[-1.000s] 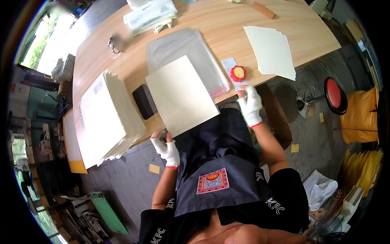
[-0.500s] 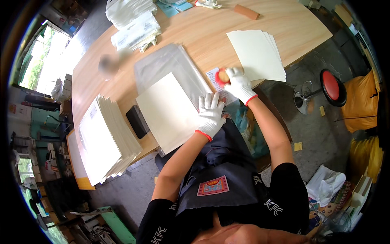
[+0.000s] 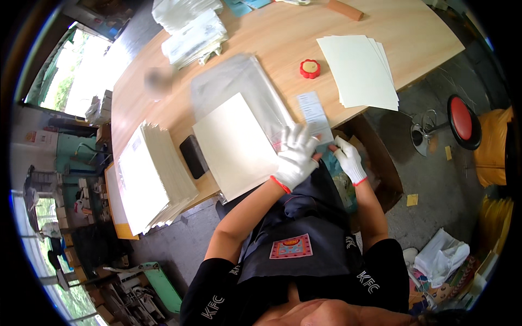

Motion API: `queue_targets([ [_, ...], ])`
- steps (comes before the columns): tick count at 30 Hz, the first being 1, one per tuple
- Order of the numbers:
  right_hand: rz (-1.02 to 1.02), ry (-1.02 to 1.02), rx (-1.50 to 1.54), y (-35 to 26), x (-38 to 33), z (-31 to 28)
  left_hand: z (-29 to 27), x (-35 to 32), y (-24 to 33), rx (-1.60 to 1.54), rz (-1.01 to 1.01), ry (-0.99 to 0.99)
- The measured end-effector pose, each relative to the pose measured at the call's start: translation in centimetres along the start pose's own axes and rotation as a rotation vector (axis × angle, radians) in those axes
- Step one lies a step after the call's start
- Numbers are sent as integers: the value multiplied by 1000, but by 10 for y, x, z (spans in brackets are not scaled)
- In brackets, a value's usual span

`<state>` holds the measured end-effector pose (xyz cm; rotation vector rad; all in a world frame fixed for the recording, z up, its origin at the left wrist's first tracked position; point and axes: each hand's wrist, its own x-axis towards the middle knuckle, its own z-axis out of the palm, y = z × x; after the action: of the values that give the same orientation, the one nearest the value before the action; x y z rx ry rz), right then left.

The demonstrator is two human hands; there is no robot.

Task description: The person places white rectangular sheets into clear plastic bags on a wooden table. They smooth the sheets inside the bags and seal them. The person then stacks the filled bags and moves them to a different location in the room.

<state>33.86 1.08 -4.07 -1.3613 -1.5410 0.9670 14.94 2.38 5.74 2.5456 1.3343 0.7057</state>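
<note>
Both my hands wear white knit gloves with red cuffs and bare thumb tips. My left hand (image 3: pixel 296 158) is open, fingers spread, over the right edge of a cream sheet of card (image 3: pixel 236 149). That card lies on a pile of clear plastic bags (image 3: pixel 225 81). My right hand (image 3: pixel 349 161) is at the table's near edge, thumb and fingertips closed at the near right corner of a printed label sheet (image 3: pixel 313 111). Beyond the label sheet sits a red flower-shaped dish (image 3: pixel 310 69) with a tan centre.
A tall stack of cards (image 3: pixel 155 176) and a black phone (image 3: pixel 194 157) lie left. Cream sheets (image 3: pixel 361 70) fan out at right. Wrapped white packs (image 3: pixel 196 38) and a brown block (image 3: pixel 346 10) lie farther back. A cardboard box (image 3: pixel 380 174) and red stool (image 3: pixel 462 118) stand below the table.
My right hand has left the red dish and come back toward me to the label sheet's near corner. My left hand has lifted slightly and shifted right off the card.
</note>
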Motion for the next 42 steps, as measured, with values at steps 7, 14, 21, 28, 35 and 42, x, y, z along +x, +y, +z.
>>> queue_targets([
  [7,-439,-106,-541,-87,-10,-52,-10,26,11,-118,349,-303],
  [14,-400,-271,-216,-107,-35,-86,-27,31,34,-637,360,-475],
  [21,-265,106,227,-85,-50,-91,-25,13,45,-1095,-10,-335],
  [28,-155,-101,-1124,-33,-42,-150,-51,11,28,-840,-295,-379],
  [35,-41,-351,98,-125,-23,-63,-61,7,33,-478,-63,-270],
  [42,-2,-72,642,-126,1,2,-78,-33,1,-538,-261,359],
])
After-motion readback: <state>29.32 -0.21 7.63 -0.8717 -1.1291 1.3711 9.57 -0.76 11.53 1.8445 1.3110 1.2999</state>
